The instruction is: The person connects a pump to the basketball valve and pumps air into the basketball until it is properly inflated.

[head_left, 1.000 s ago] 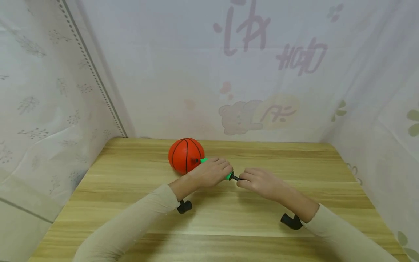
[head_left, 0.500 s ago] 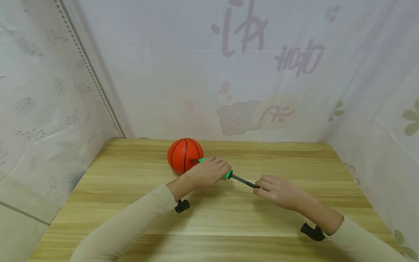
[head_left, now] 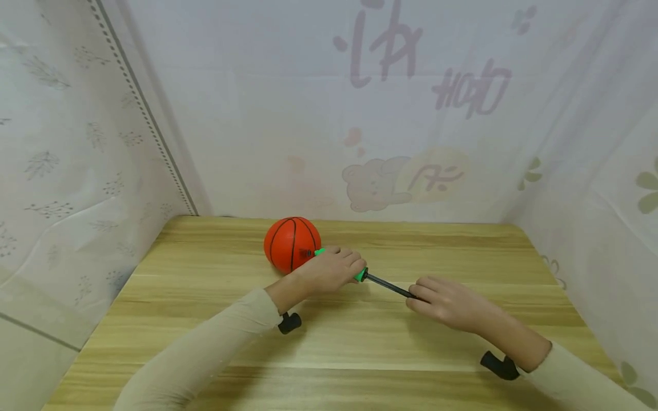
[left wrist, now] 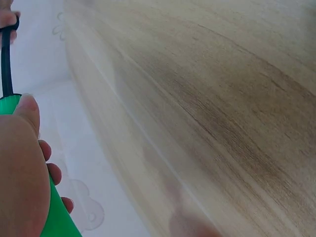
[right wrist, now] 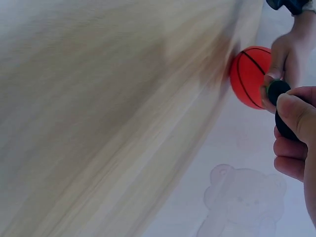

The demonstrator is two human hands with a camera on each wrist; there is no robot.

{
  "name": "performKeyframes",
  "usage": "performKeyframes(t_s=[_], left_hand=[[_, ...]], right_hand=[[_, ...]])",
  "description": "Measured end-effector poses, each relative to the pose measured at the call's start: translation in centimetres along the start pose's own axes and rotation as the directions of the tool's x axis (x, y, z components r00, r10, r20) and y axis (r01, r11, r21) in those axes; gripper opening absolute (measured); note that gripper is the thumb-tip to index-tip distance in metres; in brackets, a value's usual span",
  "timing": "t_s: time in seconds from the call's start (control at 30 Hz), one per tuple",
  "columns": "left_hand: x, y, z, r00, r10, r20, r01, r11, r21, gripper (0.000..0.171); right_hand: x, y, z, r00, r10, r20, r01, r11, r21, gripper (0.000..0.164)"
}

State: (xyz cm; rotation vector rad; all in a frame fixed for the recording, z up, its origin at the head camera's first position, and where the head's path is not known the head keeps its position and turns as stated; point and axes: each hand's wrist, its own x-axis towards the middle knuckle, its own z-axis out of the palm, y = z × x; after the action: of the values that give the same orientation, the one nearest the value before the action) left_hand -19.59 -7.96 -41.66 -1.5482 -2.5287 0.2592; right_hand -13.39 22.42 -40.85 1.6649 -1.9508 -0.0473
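An orange-red toy basketball point(head_left: 289, 242) with black lines rests on the wooden table, left of centre. My left hand point(head_left: 334, 270) is wrapped round the green barrel of a hand pump point(head_left: 361, 275), whose tip points at the ball's side by a dark valve spot. Whether the tip is inside the ball cannot be made out. My right hand point(head_left: 447, 302) grips the black handle at the pump's other end, and a long stretch of the dark rod shows between the hands. In the right wrist view, thumb and fingers curl round the black handle point(right wrist: 286, 123).
The wooden table point(head_left: 360, 348) reaches back to a pale printed cloth wall point(head_left: 288, 114). Similar cloth hangs at the left and right sides. A black wrist mount point(head_left: 290, 323) sits under the left wrist, another point(head_left: 500, 365) under the right.
My right hand has moved right and toward me, drawing the black rod far out of the green barrel. The left hand and the ball stay nearly in place.
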Motion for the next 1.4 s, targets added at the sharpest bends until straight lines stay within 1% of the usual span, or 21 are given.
performKeyframes(t_s=[0.1, 0.27, 0.43, 0.53, 0.63, 0.73, 0.83, 1.03, 1.13, 1.27, 1.4], left_hand=[[0.1, 0.1, 0.1, 1.0, -0.004, -0.001, 0.004, 1.0, 0.013, 0.027], [0.1, 0.1, 0.0, 1.0, -0.004, -0.023, 0.005, 1.0, 0.018, 0.026], [0.0, 0.1, 0.1, 0.999, -0.003, -0.034, 0.005, 0.999, 0.049, 0.028], [0.0, 0.1, 0.2, 1.0, 0.008, -0.02, -0.007, 0.998, 0.057, 0.029], [0.0, 0.1, 0.1, 1.0, 0.016, -0.024, -0.016, 0.999, 0.031, 0.028], [0.1, 0.0, 0.1, 0.998, 0.028, -0.048, -0.028, 1.0, -0.007, 0.027], [0.2, -0.2, 0.1, 0.997, 0.04, -0.061, -0.042, 0.999, -0.026, 0.026], [0.2, -0.3, 0.1, 0.997, 0.043, -0.056, -0.046, 0.998, -0.04, 0.027], [0.1, -0.2, 0.0, 0.997, 0.046, -0.057, -0.048, 0.998, -0.047, 0.027], [-0.1, -0.4, -0.2, 0.998, 0.038, -0.045, -0.041, 0.997, -0.059, 0.027], [-0.2, -0.5, -0.1, 0.999, 0.031, -0.037, -0.033, 0.998, -0.049, 0.028]], right_hand=[[0.9, 0.3, 0.5, 1.0, -0.006, 0.001, 0.006, 1.0, 0.001, 0.037], [2.6, 0.8, 1.5, 1.0, -0.014, 0.018, 0.015, 1.0, -0.02, 0.04], [4.1, 1.4, 2.7, 1.0, -0.013, 0.023, 0.013, 1.0, -0.024, 0.043], [4.6, 1.6, 3.3, 1.0, -0.012, 0.021, 0.013, 0.999, -0.031, 0.046], [4.8, 1.6, 3.5, 1.0, -0.012, 0.013, 0.012, 0.999, -0.041, 0.049], [4.5, 1.6, 3.4, 1.0, -0.013, -0.006, 0.013, 0.999, -0.041, 0.051], [3.9, 1.4, 2.8, 1.0, -0.021, -0.02, 0.02, 0.999, -0.035, 0.049], [1.8, 0.5, 1.0, 1.0, -0.005, -0.028, 0.005, 1.0, 0.003, 0.041], [0.7, 0.0, 0.3, 1.0, 0.004, -0.024, -0.004, 1.0, 0.0, 0.039], [-0.4, -0.3, -0.3, 1.0, 0.01, -0.018, -0.01, 1.0, -0.01, 0.041], [-0.9, -0.4, -0.5, 1.0, 0.012, -0.014, -0.012, 1.0, -0.018, 0.042]])
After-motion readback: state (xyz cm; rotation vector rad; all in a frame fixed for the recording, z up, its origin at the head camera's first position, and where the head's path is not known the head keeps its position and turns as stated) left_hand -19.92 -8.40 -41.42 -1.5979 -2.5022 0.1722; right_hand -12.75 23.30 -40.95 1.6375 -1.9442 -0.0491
